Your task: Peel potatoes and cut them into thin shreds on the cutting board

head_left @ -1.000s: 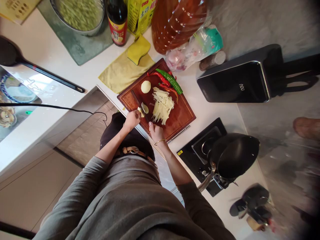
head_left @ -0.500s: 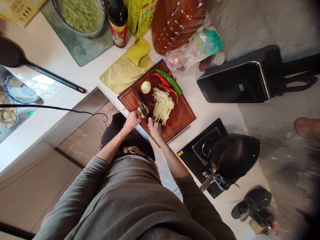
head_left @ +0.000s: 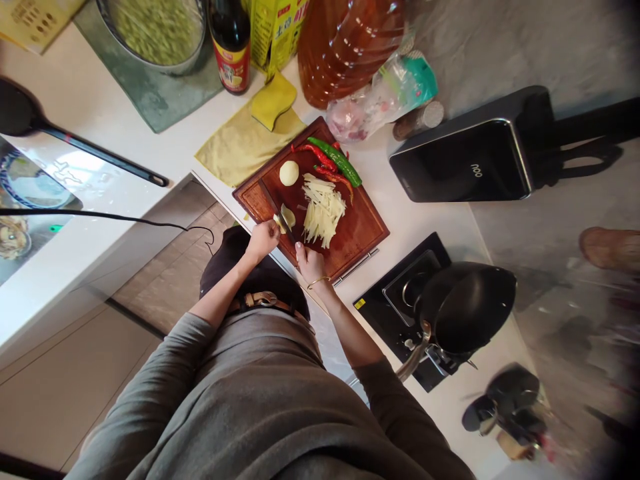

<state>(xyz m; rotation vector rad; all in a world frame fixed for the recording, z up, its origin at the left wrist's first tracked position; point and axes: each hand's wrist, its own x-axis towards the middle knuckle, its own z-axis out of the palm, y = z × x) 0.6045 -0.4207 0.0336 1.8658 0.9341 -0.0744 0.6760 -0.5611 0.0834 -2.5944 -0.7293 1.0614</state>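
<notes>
On the near-left edge of the cutting board (head_left: 360, 227): both hands at work
left hand (head_left: 263, 239): forearm bent in from the left, fist closed at the board's near-left edge, touching a potato piece (head_left: 286, 217)
right hand (head_left: 310, 262): wrist bent up, gold bangle on it, fingers curled on the board's near edge; knife (head_left: 287, 230) blade runs between the two hands, cannot tell which hand grips the handle
potato piece: pale half, near-left part of board, against the blade
potato strips (head_left: 323, 212): loose pile at board centre, just right of the blade
peeled potato (head_left: 289, 173): whole, far-left part of board, apart from the pile
chillies (head_left: 336, 160): green and red, along the board's far edge
steel bowl (head_left: 153, 30): far-left of counter, on a green mat, full of green chopped veg, film over it
oil jug (head_left: 350, 47): far edge, amber oil inside
wok (head_left: 467, 310): on the black stove right of the board, inside looks bare
</notes>
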